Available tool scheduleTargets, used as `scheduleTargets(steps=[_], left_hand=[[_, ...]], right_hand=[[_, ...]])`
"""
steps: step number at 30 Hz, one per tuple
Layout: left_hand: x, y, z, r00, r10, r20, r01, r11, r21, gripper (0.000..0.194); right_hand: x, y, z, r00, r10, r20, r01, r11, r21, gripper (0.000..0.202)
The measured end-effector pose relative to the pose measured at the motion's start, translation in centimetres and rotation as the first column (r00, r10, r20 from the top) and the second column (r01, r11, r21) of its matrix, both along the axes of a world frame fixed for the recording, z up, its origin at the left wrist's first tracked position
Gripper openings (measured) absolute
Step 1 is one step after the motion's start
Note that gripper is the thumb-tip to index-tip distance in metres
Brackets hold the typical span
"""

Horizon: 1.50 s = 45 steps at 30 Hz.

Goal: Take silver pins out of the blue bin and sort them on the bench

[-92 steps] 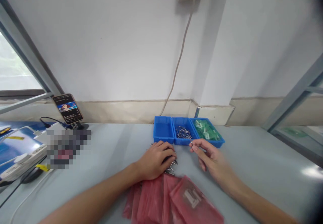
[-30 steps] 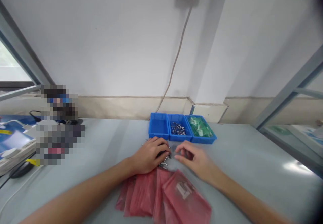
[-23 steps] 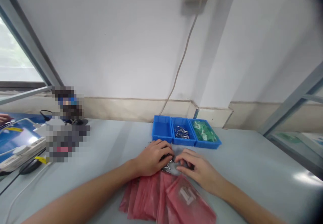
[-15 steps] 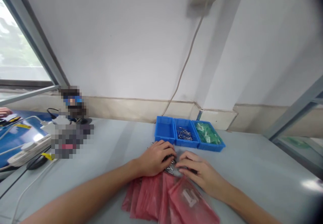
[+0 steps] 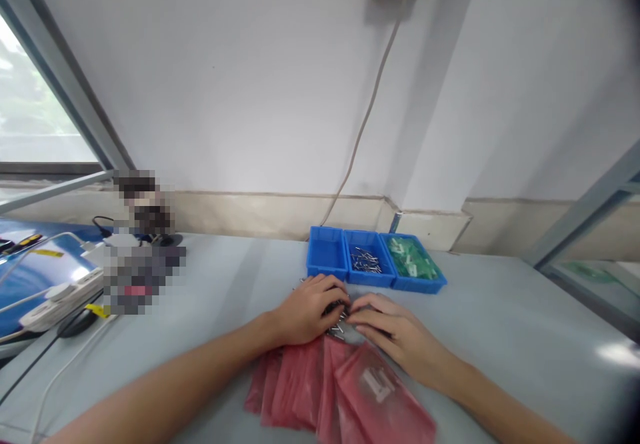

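We rest our left hand (image 5: 311, 309), fingers curled, over the loose metal pins (image 5: 338, 329); we cannot tell whether it clamps any. Our right hand (image 5: 395, 331) sits at the pile's three o'clock, fingertips bunched, their grip unclear. Pink bags (image 5: 300, 384) lie at the pile's six o'clock, blue trays (image 5: 326, 252) at one.

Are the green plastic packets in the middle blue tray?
No, the green plastic packets lie in the rightmost blue tray; the middle one holds thin metal pins.
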State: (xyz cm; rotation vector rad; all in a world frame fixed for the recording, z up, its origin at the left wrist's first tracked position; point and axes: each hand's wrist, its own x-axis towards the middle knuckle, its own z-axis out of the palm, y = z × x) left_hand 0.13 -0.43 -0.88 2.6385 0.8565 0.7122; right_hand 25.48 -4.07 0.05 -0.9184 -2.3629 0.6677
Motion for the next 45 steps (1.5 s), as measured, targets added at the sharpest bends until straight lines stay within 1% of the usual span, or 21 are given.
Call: scheduleTargets(steps=[5, 11, 15, 20, 25, 30, 34, 39, 43, 45], left_hand=[[0.0, -0.1, -0.1, 0.999, 0.013, 0.029, -0.013, 1.0, -0.011, 0.019], [0.0, -0.1, -0.1, 0.998, 0.043, 0.041, -0.043, 0.999, -0.017, 0.021], [0.1, -0.1, -0.1, 0.997, 0.054, 0.054, -0.053, 0.998, -0.023, 0.021], [0.0, 0.0, -0.1, 0.998, 0.041, 0.049, -0.04, 0.999, -0.027, 0.019], [0.0, 0.0, -0.1, 0.999, 0.036, 0.038, -0.035, 0.999, -0.025, 0.015], [0.1, -0.1, -0.1, 0.998, 0.044, 0.035, -0.044, 0.999, -0.013, 0.014], [0.1, -0.1, -0.1, 0.998, 0.044, 0.037, -0.044, 0.999, -0.014, 0.014], [0.1, -0.1, 0.1, 0.999, 0.038, 0.033, -0.037, 0.999, -0.018, 0.011], [0.1, -0.2, 0.3, 0.999, 0.043, 0.023, -0.043, 0.999, -0.02, 0.01], [0.1, -0.2, 0.4, 0.999, 0.039, 0.018, -0.039, 0.999, -0.019, 0.01]], right_hand=[[0.1, 0.0, 0.1, 0.998, 0.032, 0.049, -0.034, 0.999, 0.043, 0.027], [0.0, 0.0, 0.4, 0.998, 0.014, 0.054, -0.017, 0.999, 0.051, 0.025], [0.0, 0.2, 0.0, 0.996, 0.011, 0.093, -0.018, 0.997, 0.074, 0.024], [0.2, 0.4, -0.6, 0.994, -0.014, 0.11, -0.002, 0.991, 0.137, 0.023], [0.3, 0.6, -0.7, 0.991, -0.03, 0.13, 0.006, 0.983, 0.184, 0.023], [0.5, 0.7, -0.7, 0.987, -0.078, 0.143, 0.048, 0.978, 0.203, 0.022], [0.5, 0.7, -0.5, 0.986, -0.093, 0.142, 0.063, 0.978, 0.199, 0.019], [0.6, 0.8, -0.4, 0.977, -0.16, 0.143, 0.125, 0.966, 0.225, 0.019], [0.7, 0.8, -0.4, 0.973, -0.197, 0.124, 0.172, 0.968, 0.184, 0.007], [0.7, 0.8, -0.5, 0.973, -0.203, 0.109, 0.184, 0.969, 0.167, 0.007]])
